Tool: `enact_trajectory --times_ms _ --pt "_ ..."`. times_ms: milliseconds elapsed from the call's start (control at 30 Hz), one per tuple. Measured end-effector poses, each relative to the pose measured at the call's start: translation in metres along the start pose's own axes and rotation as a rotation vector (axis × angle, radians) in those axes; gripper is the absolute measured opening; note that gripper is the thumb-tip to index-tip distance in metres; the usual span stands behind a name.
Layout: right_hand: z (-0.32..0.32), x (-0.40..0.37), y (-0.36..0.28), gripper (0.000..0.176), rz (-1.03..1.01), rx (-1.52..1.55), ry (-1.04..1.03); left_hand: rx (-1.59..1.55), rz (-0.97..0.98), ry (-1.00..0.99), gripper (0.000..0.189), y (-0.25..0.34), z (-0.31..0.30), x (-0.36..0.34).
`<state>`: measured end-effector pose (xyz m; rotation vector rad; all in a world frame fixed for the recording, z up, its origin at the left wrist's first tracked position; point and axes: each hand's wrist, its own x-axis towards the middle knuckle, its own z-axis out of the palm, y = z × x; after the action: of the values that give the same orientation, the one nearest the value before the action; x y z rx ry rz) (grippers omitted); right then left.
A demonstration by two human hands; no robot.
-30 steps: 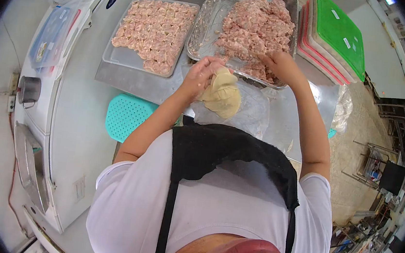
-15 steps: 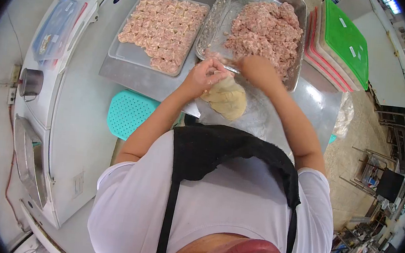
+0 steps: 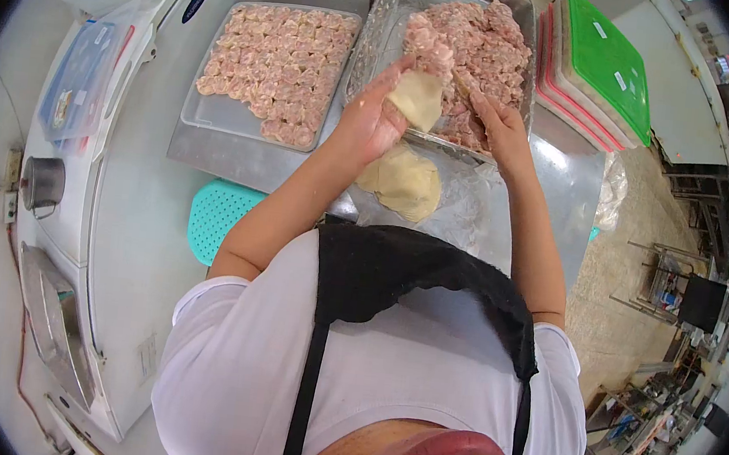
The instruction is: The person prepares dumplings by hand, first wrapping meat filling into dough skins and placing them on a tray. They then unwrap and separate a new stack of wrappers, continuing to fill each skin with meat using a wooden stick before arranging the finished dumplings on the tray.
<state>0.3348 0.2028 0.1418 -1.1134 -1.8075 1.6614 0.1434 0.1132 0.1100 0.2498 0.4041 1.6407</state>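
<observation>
My left hand [image 3: 377,115] holds a pale round dumpling wrapper [image 3: 418,99] over the near edge of the metal tray [image 3: 394,30]. A heap of ground meat [image 3: 494,43] lies in that tray, and a paler clump of meat [image 3: 430,48] shows just above the wrapper. My right hand [image 3: 501,128] is closed around a thin, flat brownish spreading stick [image 3: 463,86], whose far end meets the meat. Below my hands, a stack of wrappers [image 3: 404,183] rests on the steel table. At left, a plastic tray [image 3: 230,115] carries rows of filled dumplings [image 3: 284,62].
Lidded containers with a green top [image 3: 612,67] are stacked to the right of the meat tray. Clear plastic film [image 3: 463,206] lies beside the wrappers. A turquoise perforated stool [image 3: 220,218] stands below the table's left edge, near a white refrigerator [image 3: 151,207].
My left hand has lifted a wrapper off the stack and carried it up to the meat tray. My right hand has moved right and toward me, its stick now showing.
</observation>
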Motion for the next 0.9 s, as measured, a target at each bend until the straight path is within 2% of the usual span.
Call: enact_trajectory --times_ms 33,100,133,200,267,367,400,467,500,567,700,733,800,833,867,900 --pt "0.002 -0.002 -0.001 0.032 -0.017 0.038 -0.025 0.000 -0.006 -0.005 0.037 -0.001 0.005 0.007" --pt "0.007 -0.003 0.005 0.033 -0.039 -0.036 0.016 -0.165 -0.036 0.194 0.043 0.001 0.019 0.020" --pt "0.008 -0.004 0.010 0.033 -0.059 -0.109 0.051 -0.164 -0.041 0.189 0.043 0.007 0.025 0.023" --pt "0.009 -0.007 0.024 0.033 -0.134 -0.190 0.112 -0.232 -0.040 0.047 0.052 0.019 0.033 0.026" --pt "0.001 -0.005 0.045 0.034 -0.306 -0.423 0.199 -0.219 -0.043 0.075 0.051 0.022 0.033 0.025" --pt "-0.009 -0.015 0.028 0.033 -0.336 -0.600 0.183 -0.170 -0.030 0.101 0.045 0.021 0.019 0.029" --pt "-0.006 -0.020 0.018 0.033 -0.336 -0.595 0.186 -0.138 -0.016 0.098 0.042 0.020 0.015 0.029" --pt "0.001 -0.026 0.001 0.033 -0.091 -0.388 0.090 -0.101 0.003 0.047 0.042 0.022 0.018 0.028" --pt "0.002 -0.024 0.009 0.033 -0.095 -0.385 0.087 -0.071 0.025 -0.003 0.043 0.024 0.019 0.027" --pt "0.004 -0.015 0.031 0.033 -0.144 -0.167 0.009 0.020 0.021 -0.044 0.048 0.026 0.015 0.026" --pt "0.007 -0.018 0.025 0.033 -0.066 -0.205 -0.055 0.157 0.020 -0.140 0.060 0.033 0.016 0.019" --pt "0.007 -0.018 0.026 0.031 -0.100 -0.241 -0.028 0.163 0.023 -0.138 0.060 0.034 0.018 0.017" --pt "0.009 -0.017 0.031 0.030 -0.137 -0.272 -0.005 -0.062 -0.054 -0.138 0.059 0.036 0.029 0.012" --pt "0.011 -0.016 0.037 0.029 -0.278 -0.353 0.019 -0.058 -0.050 -0.136 0.059 0.035 0.037 0.009" --pt "0.012 -0.015 0.040 0.028 -0.420 -0.433 0.043 -0.066 -0.032 -0.032 0.059 0.033 0.047 0.007" --pt "0.007 -0.014 0.041 0.028 -0.425 -0.431 0.039 -0.074 -0.013 0.072 0.060 0.032 0.054 0.006"
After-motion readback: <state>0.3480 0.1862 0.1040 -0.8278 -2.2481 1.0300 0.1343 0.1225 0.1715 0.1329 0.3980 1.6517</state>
